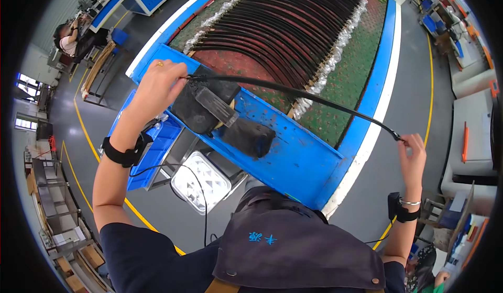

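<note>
A long black rubber-like strip (293, 91) stretches between my hands, bowed slightly upward above the blue worktable. My left hand (162, 81) pinches its left end, over the table's left corner. At the far right, beyond the table's edge, my right hand (413, 147) grips the other end between thumb and fingers. Just below the strip's left part lie a dark block (217, 107) with a greyish top and a black cloth-like pad (246, 137). Farther off, many similar black strips (283, 18) lie side by side, with shiny whitish wrapping (335, 52) along their ends.
The blue tabletop (304, 159) carries dark crumbs and smudges. Below its left side stand a blue bin (162, 141) and a silvery tray (200, 182). Another person (73, 39) sits at the far left; someone else (424, 267) is at the lower right. Thin cables hang from my wrist straps.
</note>
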`<control>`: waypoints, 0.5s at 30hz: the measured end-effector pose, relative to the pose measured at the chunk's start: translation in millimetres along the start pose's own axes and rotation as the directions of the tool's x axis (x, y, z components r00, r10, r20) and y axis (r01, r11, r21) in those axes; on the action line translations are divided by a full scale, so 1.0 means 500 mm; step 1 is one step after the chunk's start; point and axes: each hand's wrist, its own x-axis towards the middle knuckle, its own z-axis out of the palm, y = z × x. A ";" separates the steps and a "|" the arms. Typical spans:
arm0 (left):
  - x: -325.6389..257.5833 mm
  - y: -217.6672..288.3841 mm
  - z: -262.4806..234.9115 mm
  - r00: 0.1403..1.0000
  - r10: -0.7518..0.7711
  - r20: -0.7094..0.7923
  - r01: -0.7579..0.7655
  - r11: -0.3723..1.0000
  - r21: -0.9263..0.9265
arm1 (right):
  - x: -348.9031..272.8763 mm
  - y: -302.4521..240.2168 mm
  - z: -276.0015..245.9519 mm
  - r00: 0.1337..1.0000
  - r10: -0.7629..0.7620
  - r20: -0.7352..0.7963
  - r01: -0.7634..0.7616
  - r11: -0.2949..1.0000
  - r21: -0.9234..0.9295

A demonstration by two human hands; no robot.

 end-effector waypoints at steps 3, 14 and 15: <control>0.004 -0.120 0.040 0.985 -0.154 -0.079 0.152 0.988 -0.029 | 0.015 -0.079 0.078 0.996 0.018 0.089 -0.025 0.997 0.074; 0.045 -0.454 0.272 0.934 -0.344 -0.100 0.324 0.930 -0.173 | 0.002 -0.294 0.389 0.984 0.048 0.172 -0.081 0.978 0.192; 0.048 -0.463 0.285 0.937 -0.334 -0.106 0.314 0.935 -0.166 | 0.006 -0.299 0.405 0.984 0.057 0.169 -0.087 0.980 0.179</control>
